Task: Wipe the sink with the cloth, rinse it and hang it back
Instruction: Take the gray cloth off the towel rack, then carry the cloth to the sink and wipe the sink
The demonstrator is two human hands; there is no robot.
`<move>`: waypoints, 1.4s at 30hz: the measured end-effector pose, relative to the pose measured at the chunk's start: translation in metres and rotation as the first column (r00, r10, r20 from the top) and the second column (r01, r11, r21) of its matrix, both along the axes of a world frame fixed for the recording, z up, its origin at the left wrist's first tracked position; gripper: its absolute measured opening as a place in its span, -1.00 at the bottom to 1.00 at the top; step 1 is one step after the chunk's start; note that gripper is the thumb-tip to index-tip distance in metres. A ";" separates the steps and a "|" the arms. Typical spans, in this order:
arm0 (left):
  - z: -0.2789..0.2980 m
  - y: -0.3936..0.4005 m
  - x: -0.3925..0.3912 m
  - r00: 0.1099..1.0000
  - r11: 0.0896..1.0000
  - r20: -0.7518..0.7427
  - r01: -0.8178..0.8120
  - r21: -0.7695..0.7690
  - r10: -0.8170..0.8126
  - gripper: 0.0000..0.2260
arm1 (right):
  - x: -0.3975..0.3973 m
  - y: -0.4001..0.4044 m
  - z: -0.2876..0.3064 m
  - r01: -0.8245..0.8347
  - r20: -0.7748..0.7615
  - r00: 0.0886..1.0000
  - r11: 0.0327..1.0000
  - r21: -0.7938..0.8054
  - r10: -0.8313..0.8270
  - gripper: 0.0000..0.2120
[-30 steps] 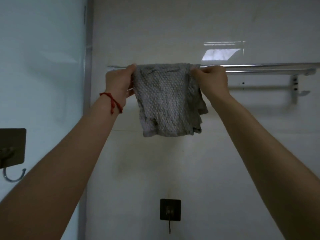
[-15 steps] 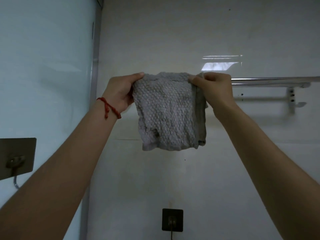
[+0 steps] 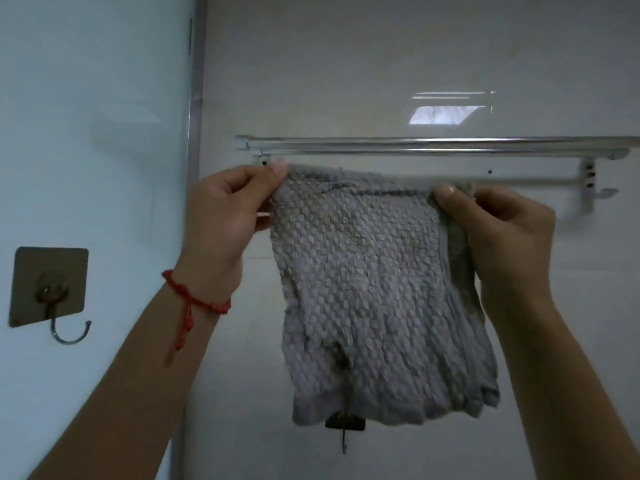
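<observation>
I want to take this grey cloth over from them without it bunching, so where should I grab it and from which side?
Take the grey cloth by its top edge, between the left hand and the right hand, coming from the front. That edge is stretched fairly flat between their pinches, below the towel rail, while the bottom hangs loose and wrinkled.

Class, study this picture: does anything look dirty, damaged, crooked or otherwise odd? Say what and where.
The cloth, held up by both hands below the rail, has a dark stain near its bottom hem, left of centre. Its top edge sags unevenly and its right side is bunched. Nothing else stands out.
</observation>
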State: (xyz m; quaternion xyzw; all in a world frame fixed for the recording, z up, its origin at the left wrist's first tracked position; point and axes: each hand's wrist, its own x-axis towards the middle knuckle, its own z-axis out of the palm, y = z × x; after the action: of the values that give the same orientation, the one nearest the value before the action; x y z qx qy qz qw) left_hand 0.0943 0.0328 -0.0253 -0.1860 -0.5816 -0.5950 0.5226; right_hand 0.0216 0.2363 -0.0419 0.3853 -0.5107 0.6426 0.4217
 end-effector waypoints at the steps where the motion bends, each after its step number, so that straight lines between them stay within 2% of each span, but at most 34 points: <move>1: -0.011 -0.002 -0.001 0.999 1.000 0.034 -0.002 0.010 0.002 -0.84 | -0.002 -0.001 -0.012 0.035 0.032 0.999 0.999 0.015 -0.036 -0.86; 4: -0.051 -0.007 -0.007 0.992 0.997 0.107 -0.068 0.043 0.063 -0.82 | -0.005 -0.005 -0.049 0.079 0.111 0.990 0.996 0.028 -0.082 -0.88; 7: -0.096 -0.010 -0.011 0.989 0.991 0.128 -0.083 0.103 0.070 -0.88 | -0.005 -0.014 -0.093 -0.059 0.217 0.974 0.998 -0.005 0.059 -0.95; 10: -0.144 -0.014 -0.014 0.970 0.978 0.204 0.096 0.187 -0.134 -0.84 | -0.005 -0.022 -0.136 -0.161 0.297 0.944 0.986 0.036 0.143 -0.91; 12: -0.173 -0.020 -0.017 0.935 0.949 0.223 0.229 0.215 -0.276 -0.69 | -0.006 -0.024 -0.162 -0.221 0.334 0.925 0.972 0.083 0.181 -0.87; 15: -0.205 -0.028 -0.021 0.895 0.926 0.254 0.327 0.187 -0.367 -0.48 | -0.006 -0.022 -0.189 -0.306 0.373 0.896 0.943 0.128 0.240 -0.78; 17: -0.219 -0.028 -0.021 0.894 0.952 0.329 0.288 0.103 -0.306 -0.44 | -0.008 -0.020 -0.203 -0.290 0.417 0.890 0.934 0.210 0.183 -0.69; 20: -0.236 -0.027 -0.024 0.858 0.983 0.503 0.169 -0.078 -0.107 -0.45 | -0.016 -0.022 -0.225 -0.240 0.517 0.856 0.902 0.359 0.022 -0.54; 22: -0.251 -0.026 -0.028 0.812 0.985 0.583 0.125 -0.121 -0.031 -0.43 | -0.019 -0.024 -0.240 -0.249 0.588 0.808 0.886 0.392 -0.033 -0.54; 24: -0.270 -0.027 -0.031 0.747 0.993 0.665 0.090 -0.082 -0.013 -0.45 | -0.017 -0.028 -0.255 -0.288 0.689 0.724 0.894 0.344 -0.032 -0.57; 28: -0.319 -0.030 -0.034 0.544 0.982 0.826 -0.016 0.190 -0.151 -0.54 | -0.016 -0.035 -0.299 -0.269 0.896 0.444 0.953 0.143 -0.009 -0.57; 30: -0.343 -0.030 -0.034 0.454 0.969 0.871 -0.057 0.239 -0.189 -0.55 | -0.016 -0.037 -0.324 -0.279 0.925 0.377 0.945 0.168 -0.053 -0.60; 32: -0.361 -0.031 -0.032 0.376 0.970 0.904 -0.048 0.239 -0.204 -0.62 | -0.017 -0.036 -0.346 -0.326 0.931 0.351 0.920 0.217 -0.095 -0.71; 34: -0.372 -0.033 -0.026 0.320 0.982 0.928 0.051 0.183 -0.190 -0.69 | -0.017 -0.035 -0.359 -0.410 0.932 0.342 0.874 0.261 -0.118 -0.80; 35: -0.377 -0.034 -0.023 0.303 0.984 0.940 0.125 0.123 -0.156 -0.66 | -0.017 -0.033 -0.364 -0.458 0.928 0.347 0.838 0.296 -0.138 -0.79; 38: -0.389 -0.035 -0.017 0.257 0.951 0.962 0.267 -0.158 0.087 -0.29 | -0.014 -0.030 -0.369 -0.589 0.903 0.381 0.701 0.401 -0.197 -0.66; 40: -0.398 -0.031 -0.016 0.265 0.885 0.915 0.278 -0.374 0.303 -0.17 | -0.013 -0.031 -0.374 -0.596 0.848 0.441 0.609 0.523 -0.296 -0.50; 42: -0.402 -0.024 -0.014 0.323 0.833 0.848 0.234 -0.502 0.420 -0.24 | -0.012 -0.033 -0.381 -0.513 0.731 0.543 0.527 0.678 -0.412 -0.50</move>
State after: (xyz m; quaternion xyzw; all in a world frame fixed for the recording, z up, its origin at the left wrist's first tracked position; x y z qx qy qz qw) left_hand 0.0799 0.0084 -0.4278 0.0901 -0.9255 -0.3651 0.0458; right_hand 0.0092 0.2029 -0.4227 0.1981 -0.8735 0.4208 -0.1437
